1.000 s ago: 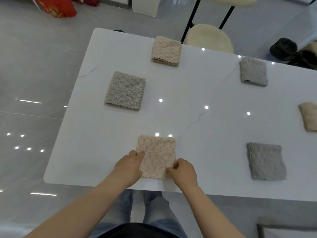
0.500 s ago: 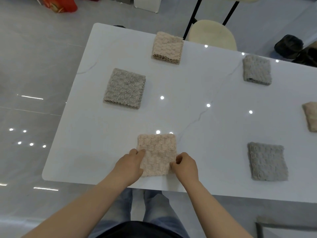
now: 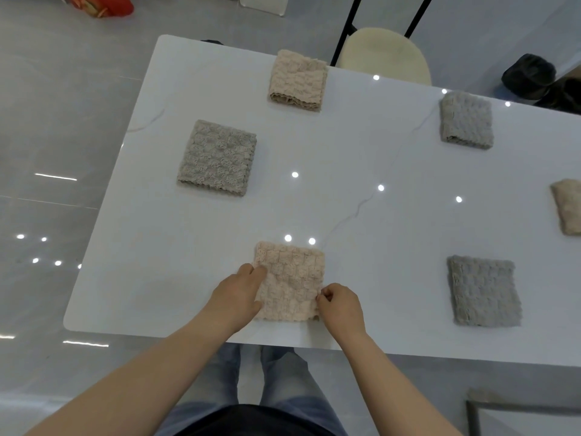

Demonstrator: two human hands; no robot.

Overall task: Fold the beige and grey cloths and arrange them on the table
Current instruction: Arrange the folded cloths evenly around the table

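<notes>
A folded beige cloth (image 3: 290, 280) lies flat near the front edge of the white table (image 3: 345, 158). My left hand (image 3: 235, 293) rests on its left edge, fingers laid on the fabric. My right hand (image 3: 341, 305) pinches its right edge between thumb and fingers. Other folded squares lie spread out: a grey cloth (image 3: 217, 157) at the left, a beige cloth (image 3: 297, 80) at the far edge, a grey cloth (image 3: 466, 120) at the far right, a grey cloth (image 3: 483, 291) at the near right, and a beige cloth (image 3: 568, 206) cut off by the right border.
A cream-seated chair (image 3: 385, 55) stands behind the table's far edge. Dark shoes (image 3: 531, 77) sit on the floor at the upper right and a red bag (image 3: 100, 4) at the upper left. The table's front edge runs just below my hands.
The hands and the beige cloth stay where they were; my right fingers have closed slightly on the cloth's right edge. The camera has shifted a little.
</notes>
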